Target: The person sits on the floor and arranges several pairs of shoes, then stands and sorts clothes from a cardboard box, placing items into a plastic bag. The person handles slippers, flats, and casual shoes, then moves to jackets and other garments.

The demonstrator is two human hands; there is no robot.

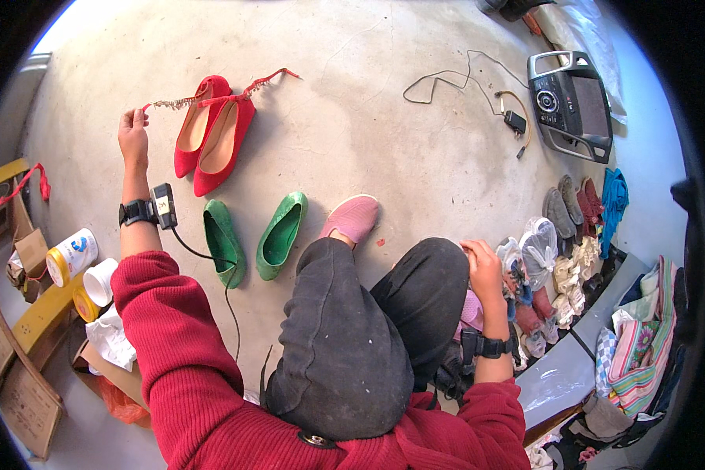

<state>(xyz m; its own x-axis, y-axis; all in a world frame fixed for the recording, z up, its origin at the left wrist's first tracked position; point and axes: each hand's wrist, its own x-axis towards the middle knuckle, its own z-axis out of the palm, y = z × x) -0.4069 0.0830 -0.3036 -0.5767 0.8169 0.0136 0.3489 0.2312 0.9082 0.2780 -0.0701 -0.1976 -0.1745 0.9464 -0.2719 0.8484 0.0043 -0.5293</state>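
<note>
My left hand (134,136) pinches the end of a red ankle strap (173,104) trimmed with small dangling metal beads, held out to the left. That strap belongs to a pair of red pointed flats (223,141), which stand side by side on the floor with their toes towards me. The other strap (270,80) stretches off to the right. Nearer to me is a pair of green flats (282,235), set apart from each other. Against my right knee rests my right hand (482,267), its fingers loosely bent with nothing visible in them.
Rows of shoes (558,217) line the right side, beside folded cloths (640,346). A car head unit (573,106) and a cable with an adapter (514,121) lie at the upper right. Tubs (73,255) and cardboard (29,376) crowd the left. My foot wears a pink shoe (352,216).
</note>
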